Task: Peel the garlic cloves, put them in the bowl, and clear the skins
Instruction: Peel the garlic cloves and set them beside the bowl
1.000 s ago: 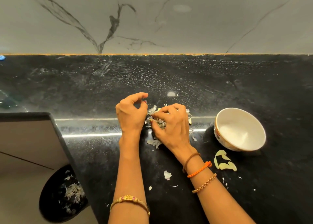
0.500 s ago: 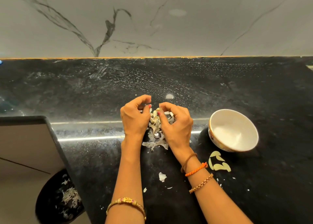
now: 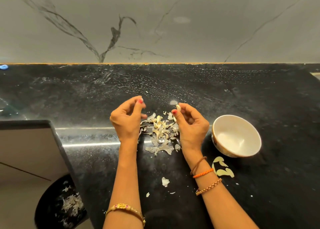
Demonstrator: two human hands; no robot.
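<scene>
A pile of garlic skins and cloves (image 3: 160,131) lies on the black counter between my hands. My right hand (image 3: 190,125) is raised just right of the pile and pinches a pale garlic clove (image 3: 178,107) between thumb and fingertips. My left hand (image 3: 127,119) hovers left of the pile with fingers curled and thumb meeting fingertip; I see nothing in it. The white bowl (image 3: 236,136) stands tilted to the right of my right hand, and its inside looks bare. Loose skin scraps (image 3: 165,181) lie nearer me.
A black bin (image 3: 58,206) with skins inside sits on the floor below the counter's left front corner (image 3: 52,125). Yellowish peel pieces (image 3: 222,168) lie in front of the bowl. A marbled wall (image 3: 155,24) backs the counter. A blue object (image 3: 3,67) is at the far left.
Both hands have lifted off the pile and drawn apart. My right hand now holds a single clove up, and the pile lies uncovered between them.
</scene>
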